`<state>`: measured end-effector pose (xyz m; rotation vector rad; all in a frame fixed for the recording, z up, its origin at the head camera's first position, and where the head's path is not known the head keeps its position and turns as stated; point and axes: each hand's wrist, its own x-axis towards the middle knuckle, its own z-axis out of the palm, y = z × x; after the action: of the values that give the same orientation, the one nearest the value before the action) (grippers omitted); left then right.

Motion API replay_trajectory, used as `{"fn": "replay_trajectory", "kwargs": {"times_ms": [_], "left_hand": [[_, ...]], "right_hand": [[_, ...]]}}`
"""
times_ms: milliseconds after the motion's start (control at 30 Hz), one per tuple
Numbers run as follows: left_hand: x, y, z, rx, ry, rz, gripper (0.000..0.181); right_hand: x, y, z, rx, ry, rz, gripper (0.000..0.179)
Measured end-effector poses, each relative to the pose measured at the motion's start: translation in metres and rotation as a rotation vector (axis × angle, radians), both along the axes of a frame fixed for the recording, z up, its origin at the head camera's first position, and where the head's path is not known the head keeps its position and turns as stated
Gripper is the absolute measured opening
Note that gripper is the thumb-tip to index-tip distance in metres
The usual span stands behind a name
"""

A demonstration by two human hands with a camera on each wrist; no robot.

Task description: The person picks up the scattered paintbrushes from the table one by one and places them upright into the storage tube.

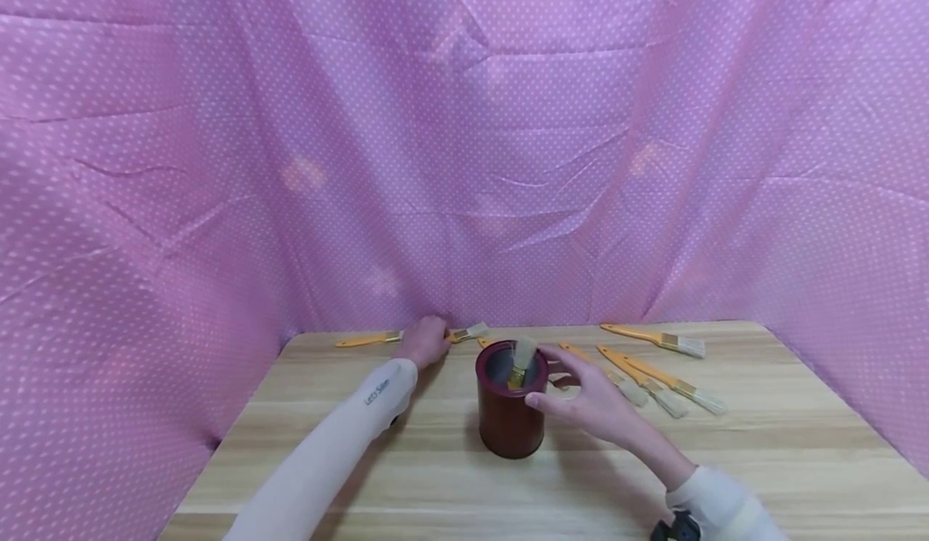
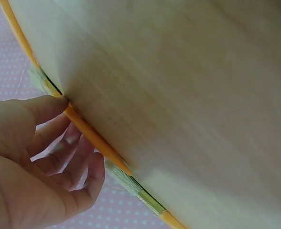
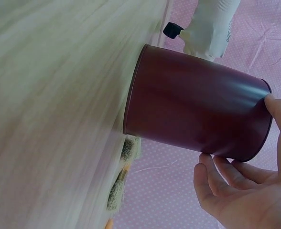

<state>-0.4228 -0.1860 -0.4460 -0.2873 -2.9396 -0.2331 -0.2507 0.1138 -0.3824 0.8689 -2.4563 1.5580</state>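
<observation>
At the back edge of the table my left hand pinches a paintbrush with an orange handle near its ferrule. That brush's pale bristles point right in the head view. A second brush lies left of the hand, its bristles close to the held brush's handle end. My right hand holds a dark red can at its upper right side, with the thumb by the rim and the fingers against the wall. Inside the upright can a brush leans, bristles up.
Several orange-handled brushes lie right of the can, including a brush in a loose fan and a separate one farther back. Partly behind the can shows another handle. Pink dotted cloth hangs around the wooden table.
</observation>
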Motion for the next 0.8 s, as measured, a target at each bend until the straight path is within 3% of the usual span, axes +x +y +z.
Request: {"fn": "replay_trajectory", "kwargs": {"times_ms": [167, 500, 800], "left_hand": [[0.001, -0.001, 0.002, 0.003, -0.014, 0.007, 0.009], [0.006, -0.012, 0.001, 0.045, -0.011, -0.078, 0.011], [0.017, -0.01, 0.024, 0.207, 0.0, -0.114, 0.009]], "right_hand": [[0.0, 0.0, 0.001, -0.006, -0.004, 0.01, 0.07], [-0.002, 0.0, -0.006, -0.026, -0.013, 0.03, 0.07], [-0.004, 0.0, -0.007, -0.036, 0.013, 0.029, 0.069]]}}
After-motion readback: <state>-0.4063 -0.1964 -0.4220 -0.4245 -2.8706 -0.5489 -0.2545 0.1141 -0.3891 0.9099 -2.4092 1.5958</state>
